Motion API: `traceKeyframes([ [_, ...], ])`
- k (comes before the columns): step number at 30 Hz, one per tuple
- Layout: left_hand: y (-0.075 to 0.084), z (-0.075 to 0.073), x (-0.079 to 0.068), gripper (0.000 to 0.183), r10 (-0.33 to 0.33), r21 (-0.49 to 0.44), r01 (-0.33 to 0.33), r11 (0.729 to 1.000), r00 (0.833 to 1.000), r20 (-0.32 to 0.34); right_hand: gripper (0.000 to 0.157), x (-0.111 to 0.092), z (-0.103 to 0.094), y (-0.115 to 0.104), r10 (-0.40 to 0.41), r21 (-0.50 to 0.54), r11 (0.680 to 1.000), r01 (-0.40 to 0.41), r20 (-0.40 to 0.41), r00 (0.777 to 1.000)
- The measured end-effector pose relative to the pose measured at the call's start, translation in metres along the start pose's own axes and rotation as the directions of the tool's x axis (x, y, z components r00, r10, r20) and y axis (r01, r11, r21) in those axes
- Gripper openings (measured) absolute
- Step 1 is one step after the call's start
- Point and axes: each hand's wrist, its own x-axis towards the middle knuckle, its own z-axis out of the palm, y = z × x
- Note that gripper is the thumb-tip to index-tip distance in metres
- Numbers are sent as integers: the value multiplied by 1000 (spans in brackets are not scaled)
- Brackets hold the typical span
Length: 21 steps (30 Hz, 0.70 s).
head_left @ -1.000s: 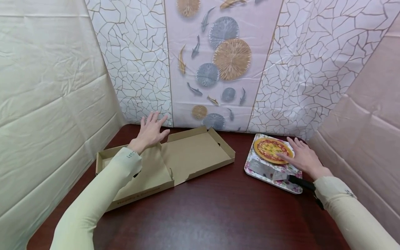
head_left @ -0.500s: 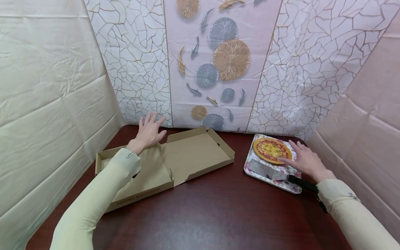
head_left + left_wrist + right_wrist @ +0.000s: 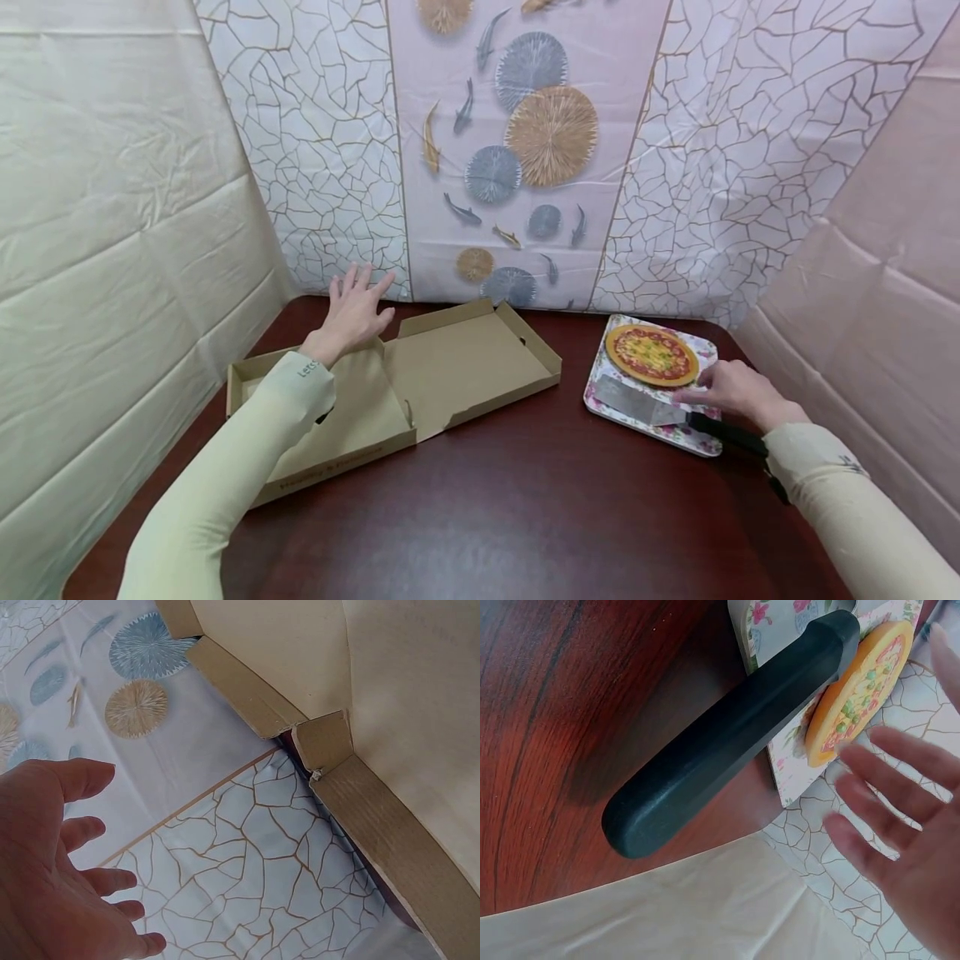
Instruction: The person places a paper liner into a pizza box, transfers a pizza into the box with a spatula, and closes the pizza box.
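My left hand (image 3: 348,317) hovers with spread fingers over the back of an opened cardboard pizza box (image 3: 472,358), holding nothing. In the left wrist view its fingers stand apart from the box's folded flaps (image 3: 390,825). My right hand (image 3: 738,390), loosely bent and holding nothing, is above the right side of a floral tray (image 3: 693,443). On that tray lie a small pizza (image 3: 651,357) and a metal spatula (image 3: 628,400). The spatula's black handle (image 3: 727,739) sticks out past the tray's edge, beside my right fingers.
The dark red wooden table (image 3: 495,508) carries everything, with bare wood in front of the box and tray. A patterned cloth (image 3: 330,167) hangs behind the table. Pale cloth walls stand at the left (image 3: 112,250) and right (image 3: 847,317).
My right hand has come back from beside the pizza toward the spatula handle, its fingers bending downward. My left hand has barely moved, staying spread over the box.
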Motion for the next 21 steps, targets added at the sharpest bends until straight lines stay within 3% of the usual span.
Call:
traceKeyframes([
  [8, 1, 0, 2, 64, 5, -8, -5, 1000, 1000, -4, 38, -2, 5, 4, -35, 57, 998, 28, 115, 993],
  [15, 2, 1, 0, 65, 0, -8, 0, 1000, 1000, -6, 41, -3, 4, 6, -24, 63, 998, 12, 207, 978],
  [21, 2, 1, 1, 66, -2, 1, 2, 1000, 1000, -9, 46, -5, 7, 7, -10, 51, 999, -2, 232, 973],
])
